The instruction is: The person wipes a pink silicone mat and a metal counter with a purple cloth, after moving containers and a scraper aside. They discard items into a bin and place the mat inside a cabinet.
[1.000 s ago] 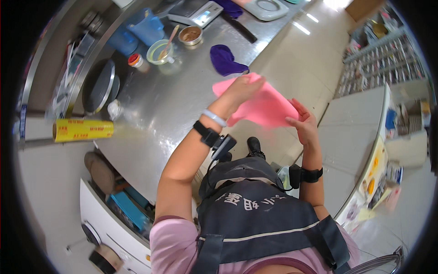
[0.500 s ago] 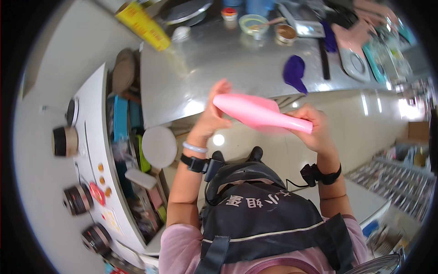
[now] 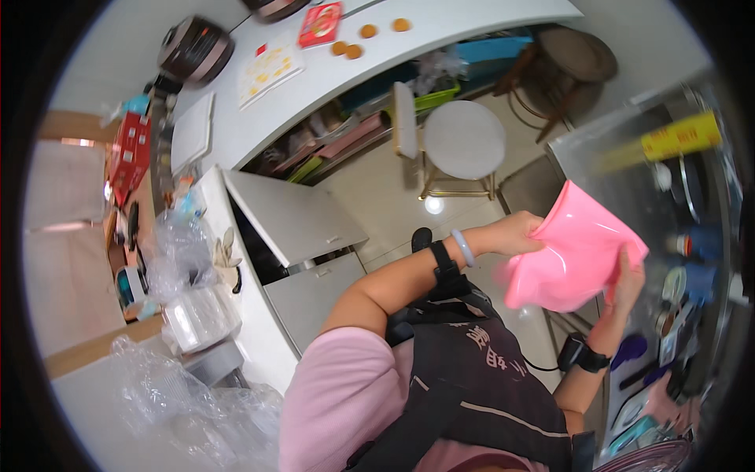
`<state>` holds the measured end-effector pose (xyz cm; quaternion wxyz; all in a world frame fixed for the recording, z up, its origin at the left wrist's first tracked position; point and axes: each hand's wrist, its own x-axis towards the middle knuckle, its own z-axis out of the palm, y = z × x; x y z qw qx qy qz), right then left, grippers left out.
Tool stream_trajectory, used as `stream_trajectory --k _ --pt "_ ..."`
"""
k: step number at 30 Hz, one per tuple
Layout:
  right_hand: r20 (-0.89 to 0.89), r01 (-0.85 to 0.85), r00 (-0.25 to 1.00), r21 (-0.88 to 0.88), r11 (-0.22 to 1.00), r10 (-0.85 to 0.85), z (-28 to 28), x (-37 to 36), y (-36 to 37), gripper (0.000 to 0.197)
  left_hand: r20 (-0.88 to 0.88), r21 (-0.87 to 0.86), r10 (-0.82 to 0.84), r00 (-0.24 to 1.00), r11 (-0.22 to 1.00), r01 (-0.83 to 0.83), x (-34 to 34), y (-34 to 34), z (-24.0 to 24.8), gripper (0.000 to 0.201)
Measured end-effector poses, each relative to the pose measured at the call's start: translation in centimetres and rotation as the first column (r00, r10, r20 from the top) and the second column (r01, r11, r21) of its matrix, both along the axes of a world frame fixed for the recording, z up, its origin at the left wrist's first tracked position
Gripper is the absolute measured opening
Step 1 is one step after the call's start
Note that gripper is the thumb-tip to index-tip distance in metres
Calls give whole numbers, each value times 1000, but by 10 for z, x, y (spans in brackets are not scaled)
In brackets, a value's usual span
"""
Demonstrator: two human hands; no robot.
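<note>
Both hands hold a glossy pink, soft, flexible bag-like thing (image 3: 578,248), probably of silicone, in front of my body. It has bent into a wide, wavy shape with one rim flared toward the far side. My left hand (image 3: 515,234) pinches its left edge, with the fingertips partly behind the pink sheet. At the opposite edge, my right hand (image 3: 627,285) grips it, some fingers hidden by the folds. Whether anything lies inside cannot be seen.
A steel table (image 3: 609,189) on the right carries a yellow box (image 3: 680,135), bowls and tools. A round white stool (image 3: 464,140) stands ahead, a brown stool (image 3: 578,55) beyond. The white counter (image 3: 330,86) holds several small round orange-brown pieces. At left, a cabinet door (image 3: 295,216) hangs ajar.
The view has swung left, bringing the counter and cabinets into sight. The pink thing, edge-on before, now shows its broad side. Both hands keep hold of it.
</note>
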<state>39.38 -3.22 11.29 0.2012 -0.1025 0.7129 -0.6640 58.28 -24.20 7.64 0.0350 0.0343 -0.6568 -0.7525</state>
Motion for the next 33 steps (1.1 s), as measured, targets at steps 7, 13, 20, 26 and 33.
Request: stream_trajectory --k 7,13,20,26,33 --pt "803 -479 427 -190 857 416 -73 115 -169 60 71 -746 528 846 591 -306 100 -90 -20 23" --pt "910 -532 -121 -397 748 396 -97 240 -274 62 -22 -613 849 527 405 -678 182 -126 -31 31" --pt "857 -708 -29 -381 594 514 -161 304 -351 35 8 -689 980 196 148 -709 302 -124 -37 35" --pt "804 -874 100 -210 438 586 -213 370 -449 32 203 -971 961 189 221 -85 388 -114 -30 49" --pt "479 -986 19 -135 95 878 -301 461 -564 37 475 -875 877 70 462 147 419 -104 -45 49"
